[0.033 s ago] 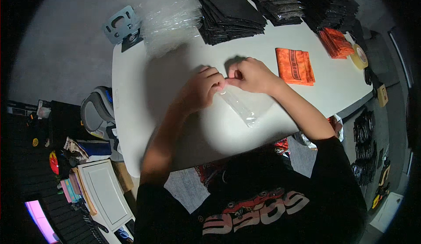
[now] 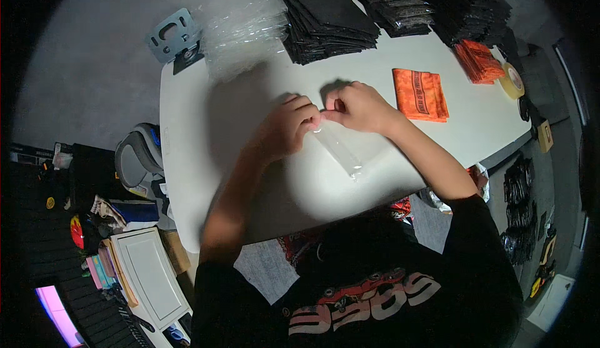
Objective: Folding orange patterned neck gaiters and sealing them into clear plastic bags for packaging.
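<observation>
My left hand [image 2: 294, 123] pinches a narrow clear plastic bag [image 2: 337, 153] at its upper end, over the white table [image 2: 187, 116]. My right hand [image 2: 353, 107] has curled fingers with thumb and finger at the same end of the bag, close beside my left fingertips. The bag slants down toward the front edge of the table. A folded orange printed fabric piece [image 2: 419, 95] lies just right of my right hand.
Clear bags [image 2: 240, 29], a metal stand [image 2: 172, 35] and several black packet stacks [image 2: 328, 20] line the back. Orange packets [image 2: 476, 60] and a tape roll [image 2: 512, 80] sit at right. A chair [image 2: 134, 157] and white cabinet [image 2: 150, 273] are at left.
</observation>
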### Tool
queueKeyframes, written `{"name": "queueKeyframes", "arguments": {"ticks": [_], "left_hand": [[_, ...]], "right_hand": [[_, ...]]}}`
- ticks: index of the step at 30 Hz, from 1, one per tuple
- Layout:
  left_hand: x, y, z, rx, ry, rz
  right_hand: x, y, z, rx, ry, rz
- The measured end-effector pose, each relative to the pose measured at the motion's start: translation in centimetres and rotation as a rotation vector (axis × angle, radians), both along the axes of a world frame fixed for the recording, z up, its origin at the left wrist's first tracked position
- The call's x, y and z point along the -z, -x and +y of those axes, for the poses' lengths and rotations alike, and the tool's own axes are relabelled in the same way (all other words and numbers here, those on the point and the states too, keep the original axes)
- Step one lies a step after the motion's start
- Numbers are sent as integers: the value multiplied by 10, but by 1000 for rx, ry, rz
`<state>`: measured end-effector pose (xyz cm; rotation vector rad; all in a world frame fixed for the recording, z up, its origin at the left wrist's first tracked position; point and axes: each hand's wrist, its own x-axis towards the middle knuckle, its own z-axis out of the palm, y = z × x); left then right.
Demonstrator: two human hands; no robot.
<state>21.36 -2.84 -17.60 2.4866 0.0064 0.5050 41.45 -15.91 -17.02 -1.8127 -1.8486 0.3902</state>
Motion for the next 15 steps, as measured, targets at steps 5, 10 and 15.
{"name": "queueKeyframes", "arguments": {"ticks": [5, 10, 15], "left_hand": [[-11, 3, 3, 49, 16, -1], [-20, 10, 9, 94, -17, -29], [-25, 2, -15, -24, -27, 33]], "right_hand": [[-1, 1, 0, 55, -21, -1], [1, 3, 2, 59, -67, -45], [4, -1, -1, 39, -103, -73]]}}
